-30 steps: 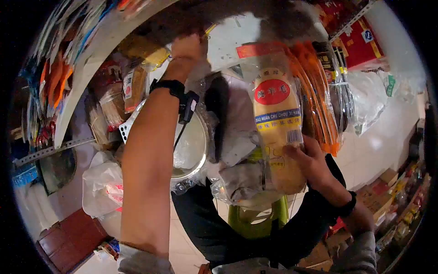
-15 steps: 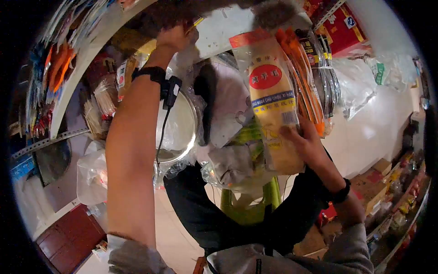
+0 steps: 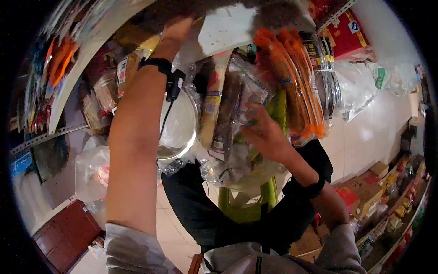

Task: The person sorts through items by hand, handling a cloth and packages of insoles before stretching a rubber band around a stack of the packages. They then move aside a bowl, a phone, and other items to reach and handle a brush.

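Overhead, left hand (image 3: 177, 31): raised to the top of the hanging goods, fingers blurred, grip cannot be told. Right hand (image 3: 260, 132): fingers curled into clear plastic-wrapped packets (image 3: 230, 114) hanging mid-cluster, gripping the wrap. Just left of these, a wrapped metal basin (image 3: 180, 130). Just right, orange-handled items (image 3: 292, 77) in sleeves. Below, a green stool (image 3: 248, 208). Far right, red boxes (image 3: 349, 34) on shelving.
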Action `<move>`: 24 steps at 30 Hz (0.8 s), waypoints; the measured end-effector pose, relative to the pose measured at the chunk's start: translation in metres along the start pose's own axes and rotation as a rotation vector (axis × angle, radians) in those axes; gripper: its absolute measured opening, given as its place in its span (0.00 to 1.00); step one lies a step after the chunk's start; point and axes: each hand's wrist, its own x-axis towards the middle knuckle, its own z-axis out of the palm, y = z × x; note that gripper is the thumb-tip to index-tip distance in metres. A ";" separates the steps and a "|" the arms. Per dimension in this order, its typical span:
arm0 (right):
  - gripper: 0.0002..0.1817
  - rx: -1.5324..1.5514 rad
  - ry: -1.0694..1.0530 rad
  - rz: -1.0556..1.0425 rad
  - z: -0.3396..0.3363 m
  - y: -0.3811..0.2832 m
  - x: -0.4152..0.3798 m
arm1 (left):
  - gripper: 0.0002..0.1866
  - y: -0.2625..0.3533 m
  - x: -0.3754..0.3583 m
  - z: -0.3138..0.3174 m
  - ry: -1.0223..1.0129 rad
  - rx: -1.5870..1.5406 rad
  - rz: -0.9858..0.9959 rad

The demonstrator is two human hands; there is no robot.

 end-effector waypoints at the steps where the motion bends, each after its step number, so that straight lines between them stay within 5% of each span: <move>1: 0.23 -0.088 0.059 -0.079 0.000 0.006 -0.001 | 0.24 -0.001 -0.001 0.004 -0.067 -0.041 -0.030; 5: 0.17 -0.255 0.105 -0.347 -0.011 0.001 -0.003 | 0.15 0.011 -0.015 -0.013 -0.138 0.017 -0.058; 11: 0.08 -0.202 0.015 -0.246 -0.015 -0.019 -0.008 | 0.11 0.016 -0.012 -0.009 -0.044 0.016 -0.183; 24: 0.07 -0.078 -0.026 -0.357 -0.037 -0.038 0.059 | 0.12 0.031 -0.009 -0.027 -0.030 0.098 -0.044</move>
